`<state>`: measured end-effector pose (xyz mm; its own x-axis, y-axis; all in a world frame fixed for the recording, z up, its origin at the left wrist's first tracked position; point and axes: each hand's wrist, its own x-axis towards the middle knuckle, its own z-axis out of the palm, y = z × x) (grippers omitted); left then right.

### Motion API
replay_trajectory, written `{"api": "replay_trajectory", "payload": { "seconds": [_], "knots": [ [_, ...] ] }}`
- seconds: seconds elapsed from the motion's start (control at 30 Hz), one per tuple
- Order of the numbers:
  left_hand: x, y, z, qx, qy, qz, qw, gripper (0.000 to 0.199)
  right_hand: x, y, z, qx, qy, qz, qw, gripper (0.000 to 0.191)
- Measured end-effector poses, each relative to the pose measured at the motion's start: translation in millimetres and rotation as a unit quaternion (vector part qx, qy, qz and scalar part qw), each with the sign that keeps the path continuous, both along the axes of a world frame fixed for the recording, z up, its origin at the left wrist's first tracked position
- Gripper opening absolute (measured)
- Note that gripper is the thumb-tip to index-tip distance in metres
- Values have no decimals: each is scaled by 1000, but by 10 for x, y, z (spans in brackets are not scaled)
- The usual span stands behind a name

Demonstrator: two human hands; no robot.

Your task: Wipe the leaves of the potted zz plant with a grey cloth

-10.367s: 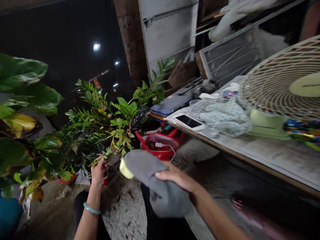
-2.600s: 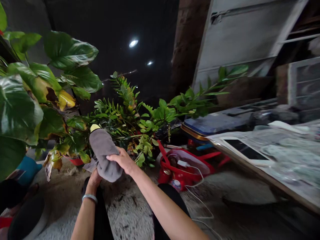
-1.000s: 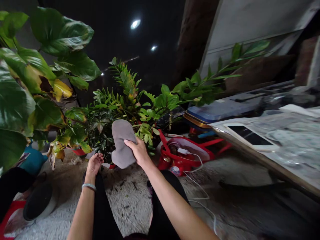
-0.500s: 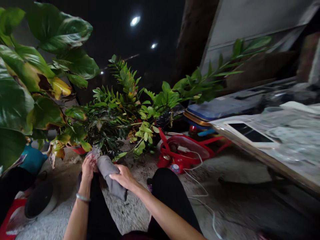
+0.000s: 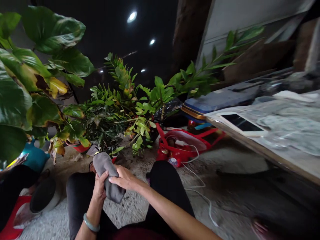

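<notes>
A grey cloth piece (image 5: 107,175) with a thin yellow edge at its top is bunched between my hands, above my lap. My left hand (image 5: 100,188) grips its lower left side, and a green bangle (image 5: 91,223) circles that wrist. My right hand (image 5: 123,179) lies across the cloth from the right, fingers closed over it. Just beyond the cloth stands a leafy green potted plant (image 5: 107,116), with its nearest leaves close above my hands. My black-clad knees (image 5: 160,186) are below and beside the hands.
A red stand (image 5: 172,150) holding a white cable (image 5: 197,190) sits on the rough floor to the right. A table edge (image 5: 260,150) with a white tablet (image 5: 241,123) runs along the right. Large variegated leaves (image 5: 25,83) fill the left side, above a teal bag (image 5: 35,159).
The grey cloth has come down from in front of the plant toward my lap. My left hand, open a second ago, now grips it alongside my right hand.
</notes>
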<state>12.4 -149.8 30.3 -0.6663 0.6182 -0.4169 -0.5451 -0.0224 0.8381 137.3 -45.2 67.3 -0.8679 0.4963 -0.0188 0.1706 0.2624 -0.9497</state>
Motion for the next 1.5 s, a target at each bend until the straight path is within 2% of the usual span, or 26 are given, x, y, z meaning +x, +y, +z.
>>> {"api": "replay_trajectory", "payload": {
  "seconds": [0.07,0.1,0.17,0.23,0.27,0.33,0.4,0.47,0.5,0.53,0.57,0.6,0.63,0.7,0.77,0.83,0.9,0.97,1.07,1.17,1.23,1.27,1.33,1.37,1.43,1.5],
  "knots": [
    [8,-15,-37,-5,3,-23,1000,51,159,178,-22,4,-23,28,999,28],
    [10,-29,-64,-12,8,-27,1000,51,248,311,-47,-14,-27,17,999,27],
    [1,-73,-102,-32,20,-23,999,50,421,641,-119,-110,-13,-106,988,22],
    [-31,-110,-48,-43,30,-24,998,49,553,999,-208,-223,12,-279,934,22],
    [-54,-110,44,-43,37,-34,998,48,593,1163,-252,-269,20,-339,901,25],
    [-95,-26,389,-27,65,-69,995,47,612,1426,-331,-326,30,-381,865,35],
    [-104,217,906,4,131,-85,988,46,561,1590,-390,-368,44,-371,851,47],
    [-66,627,1442,63,221,-90,969,47,478,1678,-424,-408,67,-360,837,58],
    [-32,872,1652,86,266,-101,955,46,435,1707,-431,-421,78,-354,831,63],
    [8,1123,1795,98,303,-115,941,45,397,1732,-433,-435,94,-349,825,67],
    [51,1362,1856,91,331,-142,928,44,364,1755,-431,-451,115,-343,816,70],
    [95,1573,1832,68,349,-176,918,41,336,1777,-426,-469,142,-334,805,70],
    [137,1741,1731,33,357,-211,909,36,310,1798,-419,-486,171,-321,794,70],
    [207,1927,1366,-54,348,-280,893,21,258,1830,-410,-506,225,-292,780,69],
    [255,1936,938,-113,347,-317,875,16,197,1845,-414,-496,253,-273,785,65],
    [292,1851,604,-128,345,-337,867,14,128,1848,-438,-478,254,-283,792,55],
    [331,1752,422,-124,372,-345,853,14,67,1850,-479,-473,241,-307,790,43],
    [368,1664,365,-120,419,-348,830,14,27,1855,-524,-475,229,-327,784,31],
    [362,1504,435,-134,452,-374,799,15,10,1866,-569,-478,223,-342,778,18],
    [225,1297,714,-138,417,-434,786,21,32,1869,-571,-482,222,-346,774,12],
    [91,1207,1037,-117,380,-442,804,29,66,1864,-559,-487,219,-343,773,10],
    [34,1198,1221,-99,367,-422,823,33,86,1860,-552,-489,218,-341,773,9],
    [-18,1266,1556,-47,352,-351,867,42,132,1849,-540,-490,219,-335,775,9],
    [-4,1338,1672,-17,340,-315,886,46,154,1841,-535,-489,220,-332,776,9],
    [102,1518,1738,35,312,-268,911,52,198,1822,-531,-483,225,-324,782,9],
    [266,1672,1581,44,290,-286,912,53,242,1804,-537,-472,234,-315,789,9]
  ]
}}
